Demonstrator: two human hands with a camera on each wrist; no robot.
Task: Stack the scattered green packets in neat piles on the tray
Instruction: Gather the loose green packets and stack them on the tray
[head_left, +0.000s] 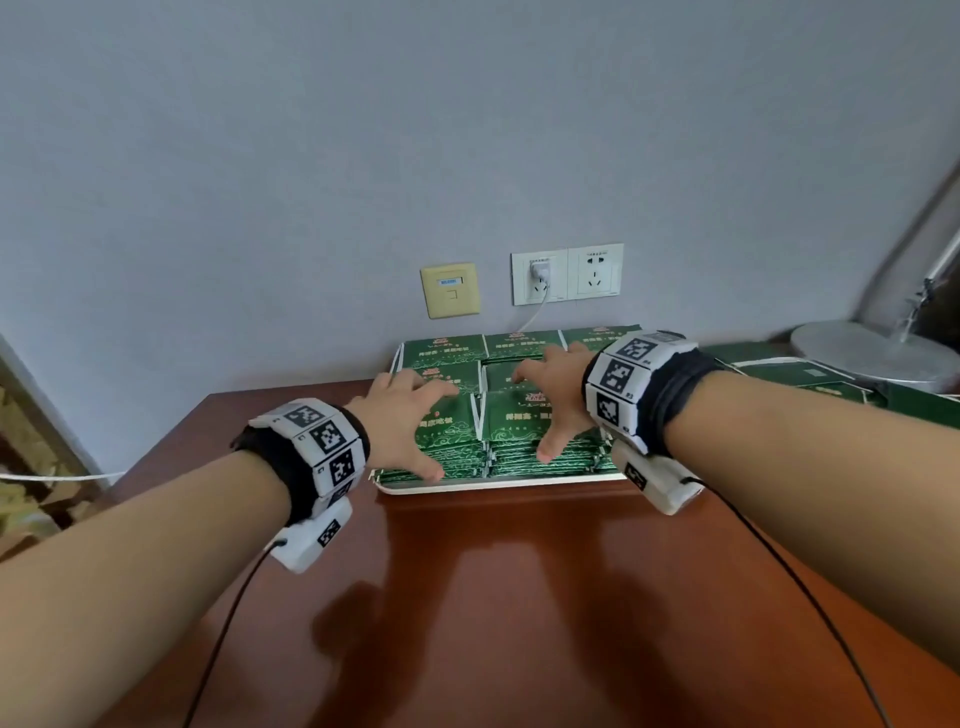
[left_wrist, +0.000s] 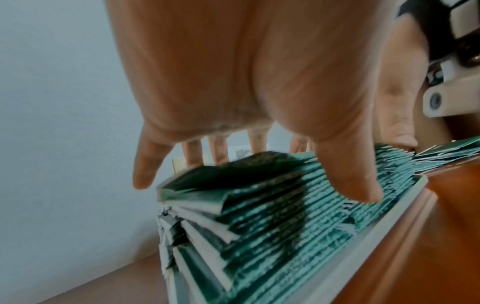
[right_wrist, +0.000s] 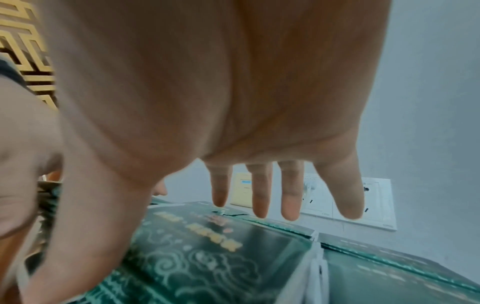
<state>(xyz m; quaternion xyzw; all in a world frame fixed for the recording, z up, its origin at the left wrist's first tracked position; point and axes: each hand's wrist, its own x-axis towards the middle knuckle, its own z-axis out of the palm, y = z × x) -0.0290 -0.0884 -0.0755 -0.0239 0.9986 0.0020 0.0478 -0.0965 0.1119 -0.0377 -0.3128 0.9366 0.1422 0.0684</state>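
A white tray (head_left: 498, 485) at the back of the brown table carries several tall piles of green packets (head_left: 447, 349). My left hand (head_left: 400, 415) hovers spread over the front left pile (head_left: 452, 441), thumb down its front edge. In the left wrist view the left hand's fingers (left_wrist: 345, 176) stay straight above the fanned pile (left_wrist: 259, 216). My right hand (head_left: 556, 395) is spread over the front middle pile (head_left: 511, 415). In the right wrist view its straight fingers (right_wrist: 291, 195) hang just above the top packet (right_wrist: 207, 246). Neither hand holds anything.
More loose green packets (head_left: 810, 376) lie on the table to the right of the tray, beside a round metal lamp base (head_left: 872, 353). Wall sockets (head_left: 566, 275) with a plugged cable sit behind the tray. The table's near part (head_left: 519, 597) is bare wood.
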